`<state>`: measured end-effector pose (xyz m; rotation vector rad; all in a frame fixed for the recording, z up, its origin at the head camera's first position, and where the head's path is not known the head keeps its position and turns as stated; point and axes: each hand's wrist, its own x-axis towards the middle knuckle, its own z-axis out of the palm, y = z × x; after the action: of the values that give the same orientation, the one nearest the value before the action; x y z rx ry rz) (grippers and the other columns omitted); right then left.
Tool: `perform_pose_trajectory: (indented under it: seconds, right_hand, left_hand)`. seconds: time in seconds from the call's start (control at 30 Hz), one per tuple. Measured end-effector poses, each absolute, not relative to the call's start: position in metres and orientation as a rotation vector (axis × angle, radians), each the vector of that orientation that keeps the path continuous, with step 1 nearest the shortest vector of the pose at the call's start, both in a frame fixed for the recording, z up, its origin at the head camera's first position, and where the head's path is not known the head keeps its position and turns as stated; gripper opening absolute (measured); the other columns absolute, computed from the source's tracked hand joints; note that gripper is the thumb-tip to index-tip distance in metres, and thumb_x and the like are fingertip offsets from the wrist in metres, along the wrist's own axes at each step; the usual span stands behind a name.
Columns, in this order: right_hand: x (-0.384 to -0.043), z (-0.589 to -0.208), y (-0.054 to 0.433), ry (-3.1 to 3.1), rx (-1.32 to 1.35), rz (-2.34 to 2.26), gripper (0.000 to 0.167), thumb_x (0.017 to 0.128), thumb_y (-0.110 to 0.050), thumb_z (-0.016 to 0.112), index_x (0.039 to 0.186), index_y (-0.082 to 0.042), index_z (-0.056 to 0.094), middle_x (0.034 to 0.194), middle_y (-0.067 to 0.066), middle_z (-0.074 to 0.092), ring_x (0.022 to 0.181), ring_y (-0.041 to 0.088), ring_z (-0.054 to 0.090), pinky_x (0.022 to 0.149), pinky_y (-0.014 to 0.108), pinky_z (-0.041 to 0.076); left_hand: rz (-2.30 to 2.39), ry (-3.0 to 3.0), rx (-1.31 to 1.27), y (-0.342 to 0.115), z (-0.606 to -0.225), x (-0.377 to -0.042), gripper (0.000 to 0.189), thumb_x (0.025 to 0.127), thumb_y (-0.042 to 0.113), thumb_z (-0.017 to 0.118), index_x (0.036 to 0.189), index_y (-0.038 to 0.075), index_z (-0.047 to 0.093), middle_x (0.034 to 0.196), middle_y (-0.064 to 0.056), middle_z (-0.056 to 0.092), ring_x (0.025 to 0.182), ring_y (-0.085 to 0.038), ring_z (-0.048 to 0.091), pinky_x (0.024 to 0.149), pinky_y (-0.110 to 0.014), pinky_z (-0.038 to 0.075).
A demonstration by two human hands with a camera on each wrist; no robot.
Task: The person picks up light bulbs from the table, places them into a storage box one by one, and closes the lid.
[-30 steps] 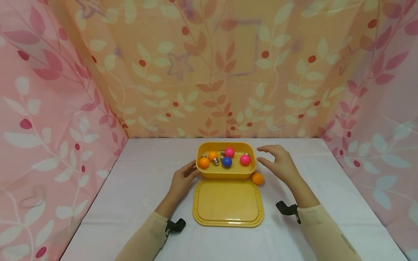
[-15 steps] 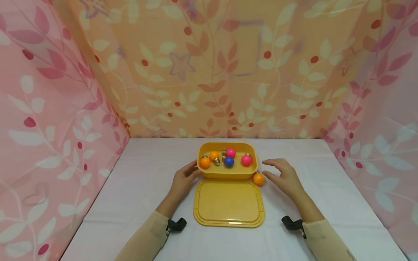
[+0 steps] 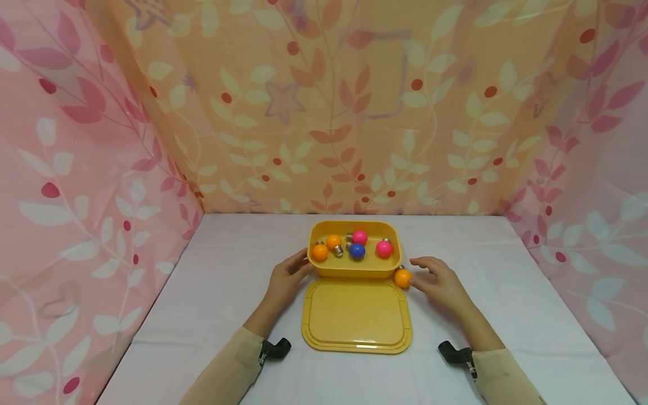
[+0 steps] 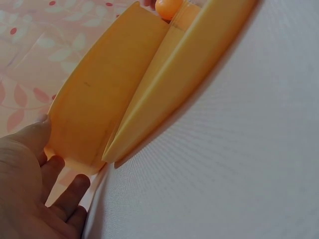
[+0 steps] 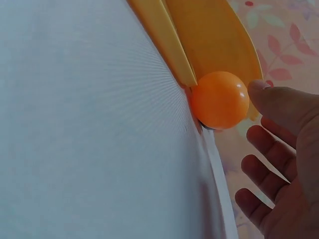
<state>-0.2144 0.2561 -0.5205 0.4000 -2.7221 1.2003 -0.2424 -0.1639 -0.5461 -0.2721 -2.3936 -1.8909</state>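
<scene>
The left hand (image 3: pixel 283 278) rests its thumb tip against the left end of a yellow box (image 3: pixel 354 273), its other fingers loosely bent and gripping nothing; so light a touch looks meant to steady the box rather than lift it. The right hand (image 3: pixel 442 286) is well spread, thumb apart from the gently curved fingers, and has hold of nothing. Its thumb tip is at a loose orange bulb (image 3: pixel 403 279); whether they touch, I cannot tell. That spread would suit a round thing lying at the box's corner, reached from its outer side.

The bulb lies on the counter (image 3: pixel 228 236) just inward of the right hand, beside the box's near corner, which probably helps stop it rolling. Between the hands, inside the box, the first orange bulb (image 3: pixel 320 252) and the second orange bulb (image 3: pixel 333 242) lie towards the left hand, a blue bulb (image 3: pixel 357 251) and a pink bulb (image 3: pixel 360 237) near the middle, and another pink bulb (image 3: pixel 384 248) towards the right hand. The box walls keep these five from rolling away.

Nearer the person, between the forearms, a yellow lid (image 3: pixel 356 315) lies flat, leaving the box's top uncovered.
</scene>
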Motion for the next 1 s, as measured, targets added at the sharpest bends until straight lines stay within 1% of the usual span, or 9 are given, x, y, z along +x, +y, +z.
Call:
perform_pose_trajectory:
  seconds: [0.1, 0.27, 0.4, 0.47, 0.53, 0.7, 0.77, 0.87, 1.0]
  right_hand:
    - [-0.214, -0.525, 0.259, -2.736, 0.356, 1.236, 0.053, 0.090, -0.033, 0.081, 0.135, -0.012, 0.065, 0.133, 0.006, 0.064, 0.120, 0.028, 0.056, 0.105, 0.052, 0.047]
    - [-0.214, -0.531, 0.258, -2.746, 0.334, 1.267, 0.054, 0.089, -0.037, 0.082, 0.136, -0.015, 0.065, 0.134, 0.002, 0.064, 0.119, 0.022, 0.056, 0.101, 0.030, 0.046]
    - [-0.214, -0.534, 0.259, -2.743, 0.329, 1.287, 0.054, 0.088, -0.038, 0.082, 0.135, -0.017, 0.065, 0.134, 0.002, 0.064, 0.121, 0.022, 0.055, 0.101, 0.019, 0.043]
    - [-0.214, -0.535, 0.259, -2.738, 0.329, 1.298, 0.054, 0.088, -0.037, 0.082, 0.135, -0.017, 0.066, 0.134, 0.002, 0.064, 0.122, 0.022, 0.055, 0.101, 0.017, 0.042]
    - [-0.215, -0.535, 0.258, -2.738, 0.334, 1.302, 0.054, 0.087, -0.036, 0.083, 0.135, -0.017, 0.066, 0.134, 0.002, 0.064, 0.122, 0.022, 0.055, 0.104, 0.021, 0.043]
    - [-0.215, -0.535, 0.256, -2.743, 0.345, 1.309, 0.054, 0.087, -0.036, 0.083, 0.134, -0.016, 0.066, 0.133, 0.004, 0.065, 0.124, 0.026, 0.055, 0.109, 0.049, 0.045]
    - [-0.215, -0.536, 0.256, -2.745, 0.344, 1.317, 0.054, 0.087, -0.036, 0.083, 0.133, -0.015, 0.066, 0.133, 0.006, 0.065, 0.125, 0.028, 0.055, 0.110, 0.056, 0.043]
    - [-0.214, -0.538, 0.256, -2.752, 0.345, 1.316, 0.054, 0.088, -0.036, 0.083, 0.134, -0.013, 0.066, 0.133, 0.007, 0.065, 0.127, 0.029, 0.054, 0.110, 0.059, 0.042]
    - [-0.214, -0.540, 0.254, -2.745, 0.362, 1.284, 0.053, 0.087, -0.035, 0.084, 0.133, -0.013, 0.067, 0.131, 0.004, 0.066, 0.126, 0.027, 0.055, 0.110, 0.055, 0.043]
  left_hand:
    - [-1.877, -2.407, -0.276, -0.164, -0.547, -0.243, 0.056, 0.094, 0.041, 0.074, 0.146, 0.026, 0.058, 0.139, 0.002, 0.066, 0.126, -0.018, 0.064, 0.109, -0.043, 0.050]
    - [-1.863, -2.415, -0.275, -0.166, -0.549, -0.243, 0.058, 0.093, 0.045, 0.074, 0.146, 0.028, 0.059, 0.138, 0.003, 0.067, 0.125, -0.016, 0.064, 0.109, -0.041, 0.050]
    - [-1.872, -2.423, -0.252, -0.165, -0.548, -0.243, 0.056, 0.093, 0.043, 0.075, 0.145, 0.030, 0.059, 0.138, 0.002, 0.067, 0.126, -0.017, 0.063, 0.110, -0.044, 0.049]
    - [-1.880, -2.424, -0.234, -0.165, -0.548, -0.243, 0.056, 0.093, 0.041, 0.075, 0.145, 0.029, 0.059, 0.138, 0.001, 0.067, 0.126, -0.018, 0.063, 0.111, -0.045, 0.049]
    - [-1.887, -2.419, -0.220, -0.164, -0.547, -0.243, 0.056, 0.093, 0.039, 0.076, 0.145, 0.028, 0.059, 0.139, 0.000, 0.066, 0.127, -0.020, 0.062, 0.111, -0.046, 0.048]
    - [-1.903, -2.395, -0.230, -0.164, -0.546, -0.242, 0.056, 0.093, 0.035, 0.076, 0.146, 0.024, 0.059, 0.138, -0.003, 0.066, 0.127, -0.023, 0.062, 0.112, -0.048, 0.047]
    - [-1.903, -2.396, -0.246, -0.164, -0.547, -0.243, 0.056, 0.094, 0.034, 0.076, 0.146, 0.024, 0.058, 0.138, -0.002, 0.066, 0.127, -0.022, 0.062, 0.112, -0.048, 0.047]
    - [-1.890, -2.407, -0.259, -0.165, -0.548, -0.243, 0.055, 0.094, 0.037, 0.075, 0.146, 0.026, 0.058, 0.137, 0.001, 0.067, 0.125, -0.017, 0.063, 0.111, -0.045, 0.048]
    - [-1.860, -2.411, -0.278, -0.166, -0.548, -0.243, 0.056, 0.095, 0.039, 0.074, 0.146, 0.027, 0.058, 0.138, 0.004, 0.067, 0.125, -0.016, 0.063, 0.109, -0.043, 0.050]
